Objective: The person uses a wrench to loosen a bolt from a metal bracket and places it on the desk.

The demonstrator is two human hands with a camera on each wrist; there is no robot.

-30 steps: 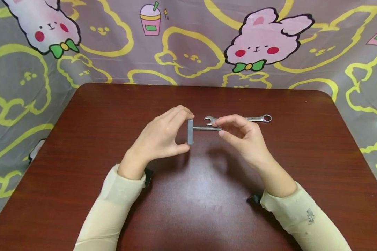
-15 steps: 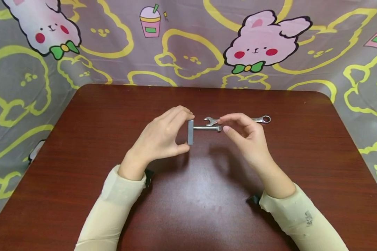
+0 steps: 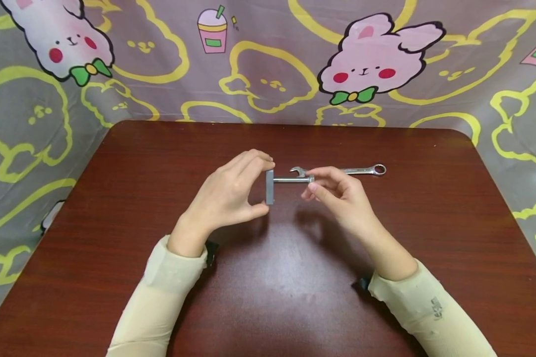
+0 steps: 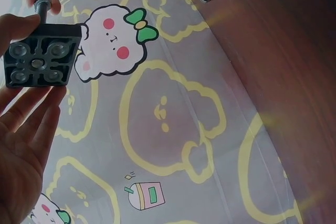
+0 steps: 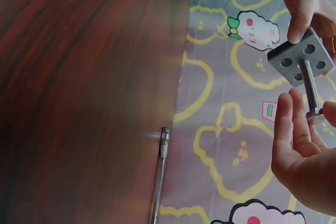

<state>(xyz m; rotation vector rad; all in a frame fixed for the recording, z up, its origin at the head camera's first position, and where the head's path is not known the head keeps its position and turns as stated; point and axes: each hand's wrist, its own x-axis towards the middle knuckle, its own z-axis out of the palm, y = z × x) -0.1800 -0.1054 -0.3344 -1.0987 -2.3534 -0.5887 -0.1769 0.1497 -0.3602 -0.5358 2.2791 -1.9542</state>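
My left hand (image 3: 228, 193) grips a square grey metal plate (image 3: 270, 187) by its upper and lower edges, thumb below and fingers above in the head view. A long steel bolt (image 3: 290, 180) stands out sideways from the plate's middle. My right hand (image 3: 346, 193) pinches the bolt's hex head between thumb and fingers. Seen from the right wrist, the plate (image 5: 294, 56) has round holes near its corners around the bolt shank (image 5: 310, 85). From the left wrist, the plate's ribbed back (image 4: 47, 66) shows the bolt's end in its centre hole.
A combination wrench (image 3: 364, 171) lies on the dark red-brown table (image 3: 205, 144) behind my right hand, which partly covers it. A patterned cloth curtain (image 3: 268, 29) with rabbit figures hangs around the table's back and sides.
My right fingers came off the bolt head, spread a little to the right, and closed round it again. My left hand and the plate have stayed nearly still.
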